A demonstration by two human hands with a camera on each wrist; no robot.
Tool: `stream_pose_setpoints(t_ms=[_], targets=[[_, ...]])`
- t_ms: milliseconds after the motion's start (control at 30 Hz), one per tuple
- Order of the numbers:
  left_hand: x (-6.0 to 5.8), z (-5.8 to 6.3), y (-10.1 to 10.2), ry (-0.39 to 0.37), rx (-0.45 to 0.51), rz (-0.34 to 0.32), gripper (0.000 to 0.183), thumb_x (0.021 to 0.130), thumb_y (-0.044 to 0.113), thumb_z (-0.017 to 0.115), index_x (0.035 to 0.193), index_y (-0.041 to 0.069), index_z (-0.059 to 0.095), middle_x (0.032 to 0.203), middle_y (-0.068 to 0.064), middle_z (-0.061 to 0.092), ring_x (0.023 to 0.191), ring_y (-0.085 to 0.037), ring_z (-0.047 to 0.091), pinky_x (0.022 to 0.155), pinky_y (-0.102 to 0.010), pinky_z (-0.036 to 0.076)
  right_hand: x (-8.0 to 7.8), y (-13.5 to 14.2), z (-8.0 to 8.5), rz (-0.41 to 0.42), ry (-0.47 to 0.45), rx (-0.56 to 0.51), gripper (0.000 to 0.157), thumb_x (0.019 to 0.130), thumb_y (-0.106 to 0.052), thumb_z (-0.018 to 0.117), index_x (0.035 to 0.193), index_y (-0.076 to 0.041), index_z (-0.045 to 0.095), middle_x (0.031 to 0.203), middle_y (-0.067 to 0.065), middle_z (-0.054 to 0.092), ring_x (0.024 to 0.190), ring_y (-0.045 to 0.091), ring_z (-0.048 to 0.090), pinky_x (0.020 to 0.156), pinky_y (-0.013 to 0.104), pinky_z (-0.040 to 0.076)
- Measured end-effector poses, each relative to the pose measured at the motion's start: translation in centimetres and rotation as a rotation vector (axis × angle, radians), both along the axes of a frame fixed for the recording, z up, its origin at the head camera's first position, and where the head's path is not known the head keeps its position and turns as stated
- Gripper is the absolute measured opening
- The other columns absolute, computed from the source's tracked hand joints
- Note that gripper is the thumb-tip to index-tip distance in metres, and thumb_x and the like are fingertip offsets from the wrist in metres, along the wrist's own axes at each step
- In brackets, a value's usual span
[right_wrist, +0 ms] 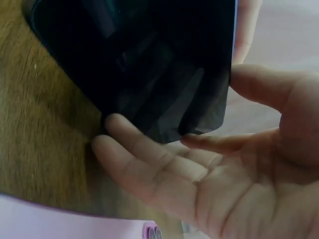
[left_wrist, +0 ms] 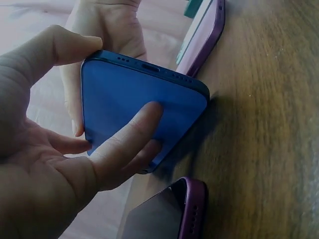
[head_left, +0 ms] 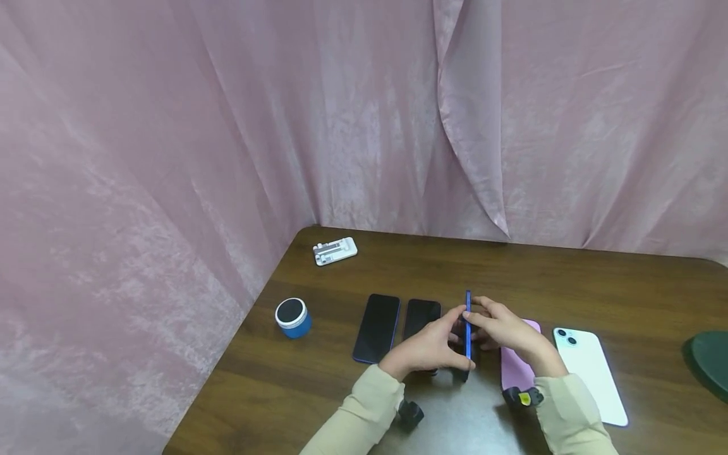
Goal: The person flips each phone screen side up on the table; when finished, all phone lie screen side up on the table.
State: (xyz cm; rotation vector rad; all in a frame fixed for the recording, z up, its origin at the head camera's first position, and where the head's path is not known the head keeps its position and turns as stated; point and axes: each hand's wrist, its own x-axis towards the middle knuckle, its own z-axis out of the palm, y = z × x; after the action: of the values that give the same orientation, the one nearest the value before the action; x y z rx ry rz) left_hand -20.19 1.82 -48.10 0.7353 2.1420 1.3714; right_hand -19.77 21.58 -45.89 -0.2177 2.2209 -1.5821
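Note:
A blue smartphone [head_left: 468, 332] stands on its long edge between the two hands, close over the table. My left hand [head_left: 426, 347] holds it by the near end, thumb at a bottom corner and fingertips against the blue back [left_wrist: 119, 94]. My right hand [head_left: 506, 328] holds the far end, with the thumb on the upper edge and the other fingers at the far short edge and the dark screen [right_wrist: 164, 59]. Left of the hands lies a phone with a black screen [head_left: 377, 328]; a second black-screened phone [head_left: 422, 316] is partly covered by the left hand.
A pink phone [head_left: 516, 370] lies under the right forearm, beside a pale phone [head_left: 594, 379] with its cameras up. A blue jar [head_left: 294, 322] with a dark top and a small white device [head_left: 335, 251] are at left. A dark green object [head_left: 708, 363] sits far right.

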Motion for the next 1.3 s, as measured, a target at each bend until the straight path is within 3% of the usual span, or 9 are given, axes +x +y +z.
stream_pose_setpoints(t_ms=[200,333,567,767,1100,1300], targets=[[0.1,0.3,0.2,0.003,0.007,0.004,0.098,0.08,0.006,0.083,0.158,0.009,0.024,0.137,-0.008,0.055,0.113,-0.011,0.06,0.088,-0.024,0.049,0.2,0.1,0.2,-0.013,-0.036,0.003,0.069,0.105,-0.023,0.054,0.151,0.014,0.019,0.134,0.04,0.048,0.105,0.045,0.065,0.075,0.055,0.057],[0.3,0.5,0.3,-0.009,-0.025,0.02,0.099,0.08,0.004,0.083,0.159,0.007,0.023,0.142,-0.01,0.054,0.116,-0.013,0.06,0.086,-0.024,0.05,0.3,0.0,0.3,-0.017,-0.022,0.066,0.074,0.104,-0.023,0.057,0.15,0.017,0.016,0.134,0.043,0.045,0.111,0.05,0.06,0.077,0.054,0.057],[0.7,0.3,-0.4,-0.024,-0.088,0.079,0.103,0.079,0.002,0.083,0.159,-0.001,0.019,0.139,-0.013,0.056,0.11,-0.012,0.06,0.079,-0.022,0.052,0.1,-1.8,0.2,-0.026,0.118,0.264,0.074,0.097,-0.025,0.067,0.142,0.021,0.03,0.126,0.041,0.051,0.11,0.045,0.059,0.085,0.055,0.054],[1.1,0.2,-1.7,0.028,-0.174,0.112,0.101,0.074,-0.002,0.084,0.155,-0.008,0.025,0.125,-0.013,0.054,0.095,-0.011,0.056,0.072,-0.021,0.05,0.3,-3.4,-0.5,-0.017,0.225,0.43,0.077,0.087,-0.031,0.078,0.135,0.019,0.044,0.126,0.039,0.055,0.114,0.046,0.056,0.093,0.06,0.047],[1.3,0.1,-0.2,0.085,-0.273,0.129,0.096,0.071,-0.004,0.084,0.152,-0.009,0.033,0.132,-0.015,0.045,0.075,-0.007,0.049,0.065,-0.02,0.046,0.4,-2.2,-0.3,-0.027,0.203,0.512,0.073,0.079,-0.018,0.084,0.131,0.019,0.049,0.124,0.039,0.053,0.108,0.043,0.053,0.091,0.059,0.047],[1.2,0.5,0.7,0.115,-0.325,0.16,0.095,0.073,0.004,0.087,0.152,-0.007,0.036,0.136,-0.019,0.042,0.084,-0.009,0.052,0.074,-0.02,0.047,0.1,-1.4,0.0,-0.035,0.2,0.535,0.068,0.078,-0.012,0.083,0.13,0.018,0.051,0.124,0.04,0.053,0.107,0.043,0.053,0.091,0.062,0.046]])
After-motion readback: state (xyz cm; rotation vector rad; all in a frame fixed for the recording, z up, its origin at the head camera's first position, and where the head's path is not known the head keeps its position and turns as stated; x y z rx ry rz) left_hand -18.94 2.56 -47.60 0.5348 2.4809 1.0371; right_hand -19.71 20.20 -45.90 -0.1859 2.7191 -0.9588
